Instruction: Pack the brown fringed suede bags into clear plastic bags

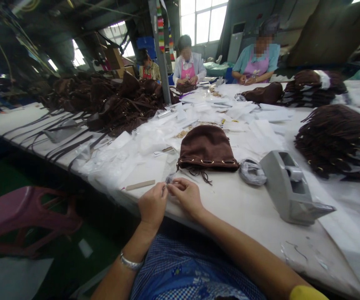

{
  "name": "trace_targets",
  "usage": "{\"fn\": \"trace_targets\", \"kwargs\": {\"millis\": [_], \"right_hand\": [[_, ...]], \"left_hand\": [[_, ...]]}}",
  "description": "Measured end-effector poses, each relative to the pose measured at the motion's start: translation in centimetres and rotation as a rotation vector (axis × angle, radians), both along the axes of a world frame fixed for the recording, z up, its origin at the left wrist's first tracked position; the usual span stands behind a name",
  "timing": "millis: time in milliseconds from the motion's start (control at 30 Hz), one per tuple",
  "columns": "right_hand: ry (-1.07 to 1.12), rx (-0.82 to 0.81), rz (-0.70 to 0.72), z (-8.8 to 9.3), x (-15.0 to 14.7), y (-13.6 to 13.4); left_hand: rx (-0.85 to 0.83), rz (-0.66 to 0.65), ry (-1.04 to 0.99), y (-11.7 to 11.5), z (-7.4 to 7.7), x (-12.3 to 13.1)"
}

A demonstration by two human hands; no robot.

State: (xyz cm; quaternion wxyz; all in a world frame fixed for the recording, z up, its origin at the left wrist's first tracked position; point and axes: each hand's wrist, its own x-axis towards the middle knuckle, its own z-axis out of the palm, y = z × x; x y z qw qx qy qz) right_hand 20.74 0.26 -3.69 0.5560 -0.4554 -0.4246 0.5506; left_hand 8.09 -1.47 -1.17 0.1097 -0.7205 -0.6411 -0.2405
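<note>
My left hand (152, 205) and my right hand (186, 196) meet at the table's front edge, fingertips pinched together. Between them shows a small bit of clear, crinkled plastic (169, 178); most of it is hidden by the fingers. Just beyond lies a dark brown drawstring bag (207, 146), its eyeleted opening toward me and tassels hanging from it. A coil wrapped in plastic (252, 171) rests to the right of the bag, touching or nearly touching a grey tape dispenser (288, 185). Left of my hands is a flat tan strip (140, 185).
White paper and plastic sheets (155, 139) cover much of the table. Brown bags are heaped (120, 102) at the left, straps trailing to the edge. Fringed brown stacks (339, 139) stand at right. A reddish stool (26, 216) is at lower left. Several people work across the table.
</note>
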Motion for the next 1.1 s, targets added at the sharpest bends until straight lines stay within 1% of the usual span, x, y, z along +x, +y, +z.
{"fn": "trace_targets", "kwargs": {"millis": [100, 267, 367, 467, 567, 600, 667, 733, 800, 933, 1100], "right_hand": [[0.072, -0.002, -0.015, 0.0, 0.1, 0.2], [0.157, -0.033, -0.013, 0.5, 0.4, 0.4], [0.173, -0.019, 0.004, 0.8, 0.5, 0.4], [0.192, -0.011, 0.017, 0.7, 0.7, 0.4], [0.168, -0.007, 0.032, 0.4, 1.2, 0.5], [0.149, -0.003, 0.041, 0.4, 1.4, 0.5], [0.116, 0.004, 0.061, 0.4, 1.8, 0.5], [0.097, 0.005, 0.073, 0.4, 2.1, 0.5], [0.071, 0.011, 0.07, 0.5, 2.3, 0.4], [-0.082, 0.087, 0.046, 0.4, 2.6, 0.4], [-0.324, 0.186, -0.042, 0.0, 2.6, 0.1]], "left_hand": [[-0.006, -0.02, -0.01, -0.5, -0.1, 0.6], [-0.033, -0.082, -0.018, -1.4, -1.1, 1.4], [-0.046, -0.141, -0.087, -1.6, -1.4, 1.4], [-0.068, -0.215, -0.243, -1.4, -1.0, 0.9], [-0.12, -0.271, -0.503, -0.7, 0.0, -0.1], [-0.164, -0.275, -0.621, -0.4, 0.3, -0.4], [-0.302, -0.28, -0.871, 0.4, 0.8, -1.0], [-0.449, -0.289, -1.051, 1.2, 1.0, -1.4], [-0.533, -0.285, -1.124, 1.7, 1.0, -1.5], [-0.602, -0.258, -1.217, 2.0, 0.5, -1.3], [-0.659, -0.246, -1.323, 2.1, -0.7, -1.2]]}}
